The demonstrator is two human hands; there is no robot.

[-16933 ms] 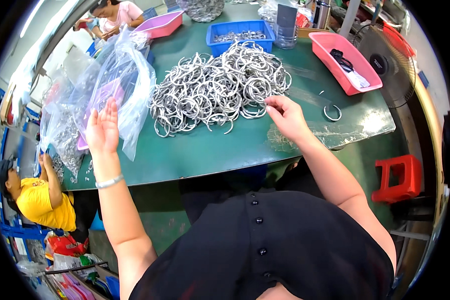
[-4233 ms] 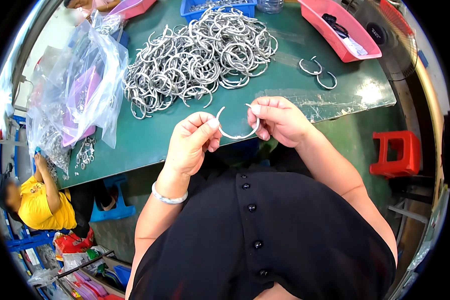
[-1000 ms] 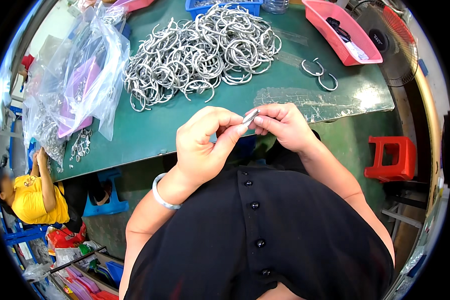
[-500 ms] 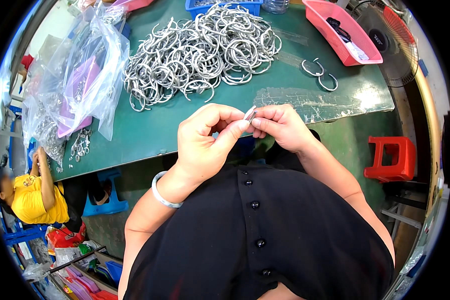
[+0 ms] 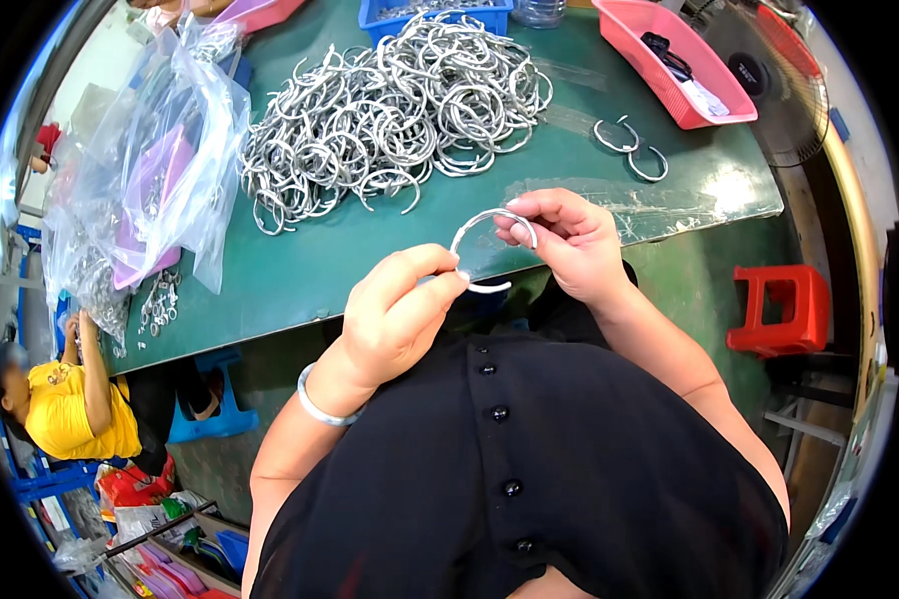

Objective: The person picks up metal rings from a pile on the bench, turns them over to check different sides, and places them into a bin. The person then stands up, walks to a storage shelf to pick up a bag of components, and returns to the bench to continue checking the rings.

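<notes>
Between my two hands is a silver open cuff bracelet (image 5: 482, 217), held up just off the table's near edge with its gap toward the lower right. My left hand (image 5: 395, 311) pinches its left side between thumb and fingers. At the upper right end of the cuff, my right hand (image 5: 569, 240) grips it, fingers closed. A big heap of similar silver cuffs (image 5: 400, 125) lies beyond my hands on the green table (image 5: 320, 265). Two loose cuffs (image 5: 649, 165) rest apart from the heap on the right.
A pink basket (image 5: 709, 112) with dark items stands at the far right by a fan (image 5: 784, 90). Clear plastic bags (image 5: 215, 190) and small metal pieces (image 5: 160, 299) lie left. A person in yellow (image 5: 80, 409) sits at the left. A red stool (image 5: 784, 309) is right.
The cuff has turned from nearly edge-on to showing its open curve. My hands have moved apart, the left one lower and to the left.
</notes>
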